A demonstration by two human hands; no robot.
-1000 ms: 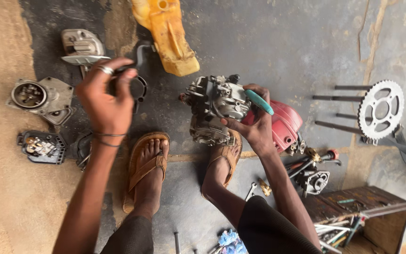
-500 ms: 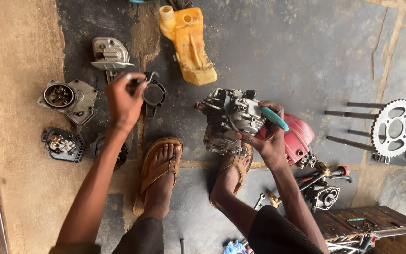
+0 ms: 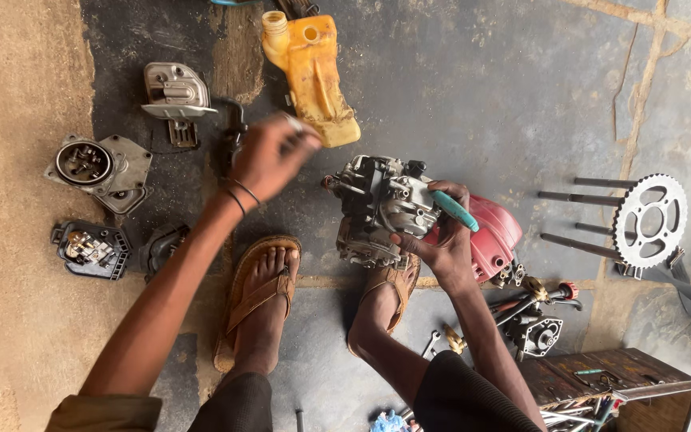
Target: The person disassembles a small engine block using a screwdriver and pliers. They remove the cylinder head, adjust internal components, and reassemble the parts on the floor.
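- Head view looks straight down at a person sitting low, feet in brown sandals (image 3: 259, 300) on a dark stained floor (image 3: 481, 96).
- Engine block (image 3: 379, 210) sits between the knees, just above the right foot; propped against the sandal so it stays put, that is my read.
- Right hand (image 3: 444, 240) wraps the engine's right side, fingers curled on the metal; a teal-handled tool (image 3: 454, 210) lies across the top of that hand, held with it.
- Red cover (image 3: 495, 234) directly behind the right hand, touching or nearly touching the engine; cannot tell which.
- Left hand (image 3: 268, 156) is raised off the floor, blurred, fingers loosely curled; whether it pinches something small I cannot tell.
- Yellow jug (image 3: 313, 76) lies on its side just above the left hand.
- Loose parts spread left of the left hand: grey cover (image 3: 174, 90), round housing (image 3: 99, 166), dark housing (image 3: 89, 248). Laid out apart, each easy to reach.
- Sprocket (image 3: 649, 222) and long bolts (image 3: 581, 196) well to the right of the right hand.
- Small fittings (image 3: 539, 308) and a wooden box (image 3: 601, 384) below the right forearm.
- Hands are well apart, one on the engine, one in the air.
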